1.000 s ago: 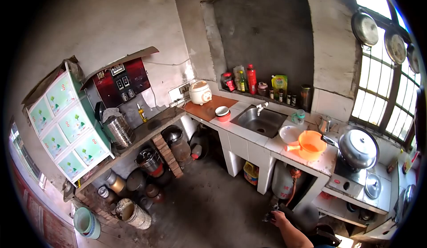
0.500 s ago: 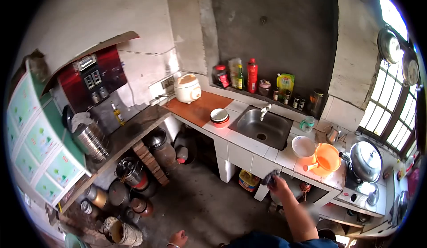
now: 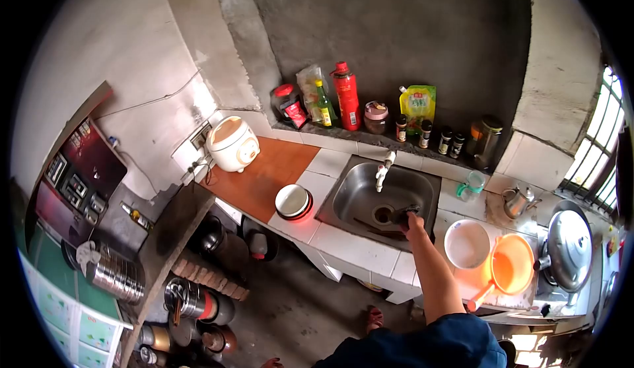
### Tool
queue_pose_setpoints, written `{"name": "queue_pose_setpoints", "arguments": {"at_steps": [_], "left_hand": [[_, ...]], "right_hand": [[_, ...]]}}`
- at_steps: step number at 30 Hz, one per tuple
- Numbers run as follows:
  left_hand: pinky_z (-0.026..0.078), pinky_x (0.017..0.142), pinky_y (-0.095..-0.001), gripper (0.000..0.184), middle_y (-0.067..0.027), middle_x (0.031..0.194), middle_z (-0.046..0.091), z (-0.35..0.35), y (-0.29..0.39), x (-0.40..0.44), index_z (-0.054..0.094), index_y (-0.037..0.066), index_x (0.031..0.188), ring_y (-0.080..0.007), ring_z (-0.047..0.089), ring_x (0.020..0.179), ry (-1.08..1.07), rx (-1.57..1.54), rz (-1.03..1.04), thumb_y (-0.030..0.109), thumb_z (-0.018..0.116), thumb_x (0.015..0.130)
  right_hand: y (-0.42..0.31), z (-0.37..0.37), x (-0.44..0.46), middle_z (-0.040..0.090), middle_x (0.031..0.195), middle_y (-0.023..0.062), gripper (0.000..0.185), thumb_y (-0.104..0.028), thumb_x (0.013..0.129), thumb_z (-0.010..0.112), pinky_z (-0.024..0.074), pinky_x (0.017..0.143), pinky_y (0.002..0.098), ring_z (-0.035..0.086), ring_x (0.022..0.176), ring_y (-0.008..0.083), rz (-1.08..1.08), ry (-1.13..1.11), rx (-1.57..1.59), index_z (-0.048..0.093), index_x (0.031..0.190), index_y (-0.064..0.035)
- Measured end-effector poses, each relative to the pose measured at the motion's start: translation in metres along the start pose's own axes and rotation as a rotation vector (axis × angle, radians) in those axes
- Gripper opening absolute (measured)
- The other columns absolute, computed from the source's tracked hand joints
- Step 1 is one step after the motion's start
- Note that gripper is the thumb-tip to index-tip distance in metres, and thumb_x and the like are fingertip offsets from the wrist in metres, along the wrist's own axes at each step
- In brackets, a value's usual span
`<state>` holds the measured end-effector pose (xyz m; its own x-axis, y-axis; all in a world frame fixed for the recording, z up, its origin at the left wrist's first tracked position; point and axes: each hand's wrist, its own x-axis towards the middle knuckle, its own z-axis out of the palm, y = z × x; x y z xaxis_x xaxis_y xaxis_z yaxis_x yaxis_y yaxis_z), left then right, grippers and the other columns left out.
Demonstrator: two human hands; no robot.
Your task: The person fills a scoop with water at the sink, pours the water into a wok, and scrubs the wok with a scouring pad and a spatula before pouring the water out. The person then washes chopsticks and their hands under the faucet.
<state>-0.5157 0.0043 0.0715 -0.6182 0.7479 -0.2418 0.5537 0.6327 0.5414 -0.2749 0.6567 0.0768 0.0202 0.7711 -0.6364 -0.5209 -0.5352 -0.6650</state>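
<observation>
My right hand (image 3: 414, 225) reaches over the front right part of the steel sink (image 3: 343, 193), closed on a dark, crumpled scouring pad (image 3: 404, 213). The pad is small and partly covered by my fingers, close to the drain (image 3: 383, 214). Long, thin dark shapes lie along the sink's front side; I cannot make out what they are. Above the basin stands the white tap (image 3: 383, 170). Of my left hand (image 3: 272, 363), only a bit shows at the bottom edge, low and away from the counter, its fingers mostly cut off.
Stacked bowls (image 3: 292, 200) stand left of the sink, a rice cooker (image 3: 232, 145) behind them. To the right are a white bowl (image 3: 467, 243), an orange dipper (image 3: 512, 262), a glass mug (image 3: 471, 186), a kettle (image 3: 519, 203) and a lidded pan (image 3: 570, 249). Bottles and jars line the ledge.
My right hand has moved from in front of the counter up and over into the sink, carrying the pad. The view has come closer to the sink, and my left hand has slipped mostly out of frame.
</observation>
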Motion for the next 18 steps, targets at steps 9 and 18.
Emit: {"name": "queue_pose_setpoints", "arguments": {"at_steps": [9, 18], "left_hand": [[0.046, 0.076, -0.0370, 0.036, -0.0172, 0.095, 0.062, -0.042, 0.093, 0.114, 0.056, 0.004, 0.110, -0.0312, 0.059, 0.087, -0.210, -0.093, -0.076, 0.024, 0.054, 0.080], [0.049, 0.069, -0.0255, 0.034, -0.0093, 0.090, 0.063, -0.065, 0.162, 0.279, 0.054, 0.001, 0.109, -0.0126, 0.061, 0.079, -0.385, -0.423, 0.238, 0.012, 0.062, 0.078]], "right_hand": [[0.029, 0.003, 0.059, 0.053, 0.067, 0.0058, 0.011, -0.016, 0.081, 0.054, 0.0471, 0.053, 0.0328, 0.053, 0.058, 0.0186, -0.152, -0.131, -0.038, 0.058, 0.086, -0.0068], [0.041, -0.021, 0.032, 0.062, 0.089, 0.0134, 0.025, -0.017, 0.076, 0.060, 0.0513, 0.062, 0.0351, 0.062, 0.072, 0.0289, -0.594, -0.271, -1.107, 0.060, 0.097, -0.0047]]}}
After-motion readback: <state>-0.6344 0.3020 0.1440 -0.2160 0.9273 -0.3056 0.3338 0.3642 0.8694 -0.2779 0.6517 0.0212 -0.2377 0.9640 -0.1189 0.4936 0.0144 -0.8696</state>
